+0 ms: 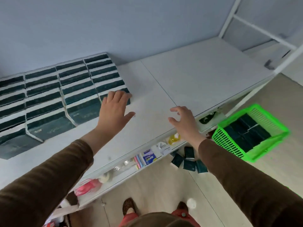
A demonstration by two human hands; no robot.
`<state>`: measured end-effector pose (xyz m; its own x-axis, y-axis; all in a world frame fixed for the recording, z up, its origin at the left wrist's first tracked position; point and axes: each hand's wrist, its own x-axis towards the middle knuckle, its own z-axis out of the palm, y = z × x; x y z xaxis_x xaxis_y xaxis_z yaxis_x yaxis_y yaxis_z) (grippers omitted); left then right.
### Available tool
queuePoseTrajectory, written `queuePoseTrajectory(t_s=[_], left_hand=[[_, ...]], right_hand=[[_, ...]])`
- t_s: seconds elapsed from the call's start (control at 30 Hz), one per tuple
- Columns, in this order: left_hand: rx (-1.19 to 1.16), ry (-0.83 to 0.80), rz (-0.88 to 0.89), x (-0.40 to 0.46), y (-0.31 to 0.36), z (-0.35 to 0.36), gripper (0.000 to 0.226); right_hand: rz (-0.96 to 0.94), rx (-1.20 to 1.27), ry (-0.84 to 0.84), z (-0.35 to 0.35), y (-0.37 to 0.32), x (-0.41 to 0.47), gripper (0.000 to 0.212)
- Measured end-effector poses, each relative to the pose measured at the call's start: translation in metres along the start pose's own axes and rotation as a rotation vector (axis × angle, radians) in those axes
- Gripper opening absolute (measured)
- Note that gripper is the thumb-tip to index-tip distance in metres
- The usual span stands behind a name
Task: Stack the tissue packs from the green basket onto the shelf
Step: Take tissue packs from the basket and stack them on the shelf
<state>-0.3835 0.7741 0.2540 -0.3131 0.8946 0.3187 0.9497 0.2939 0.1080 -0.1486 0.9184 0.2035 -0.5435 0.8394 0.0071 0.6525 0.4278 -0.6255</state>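
Shelf (188, 74) | left hand (113, 110), fingers spread, steadies the nearest of the stacked tissue packs (78, 89) | right hand (183, 122) hovers empty, fingers curled apart | more packs wait in green basket (229, 143) on floor

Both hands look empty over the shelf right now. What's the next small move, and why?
Probably swing the right hand, open and empty, down to the green basket for another pack: dark tissue packs remain inside. The left hand rests open on the rightmost stack, with bare shelf beside it.
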Motion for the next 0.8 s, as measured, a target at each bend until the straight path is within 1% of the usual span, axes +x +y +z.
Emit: queuePoseTrajectory(t_s=[0.13, 0.27, 0.37, 0.5, 0.63, 0.8], left_hand=[[-0.084, -0.045, 0.136, 0.024, 0.099, 0.024, 0.057], [-0.126, -0.099, 0.242, 0.042, 0.21, 0.06, 0.056], [-0.145, -0.154, 0.281, 0.048, 0.293, 0.095, 0.056], [-0.152, -0.262, 0.297, 0.05, 0.39, 0.137, 0.056], [-0.152, -0.349, 0.313, 0.059, 0.463, 0.173, 0.054], [-0.178, -0.438, 0.322, 0.098, 0.528, 0.234, 0.056]], right_hand=[[0.065, -0.062, 0.068, -0.064, 0.065, -0.033, 0.031], [0.113, -0.136, 0.116, -0.126, 0.15, -0.071, 0.033], [0.142, -0.253, 0.109, -0.171, 0.221, -0.094, 0.033], [0.159, -0.362, 0.052, -0.222, 0.304, -0.112, 0.032], [0.19, -0.379, 0.008, -0.257, 0.37, -0.109, 0.033], [0.257, -0.377, -0.076, -0.279, 0.447, -0.075, 0.034]])
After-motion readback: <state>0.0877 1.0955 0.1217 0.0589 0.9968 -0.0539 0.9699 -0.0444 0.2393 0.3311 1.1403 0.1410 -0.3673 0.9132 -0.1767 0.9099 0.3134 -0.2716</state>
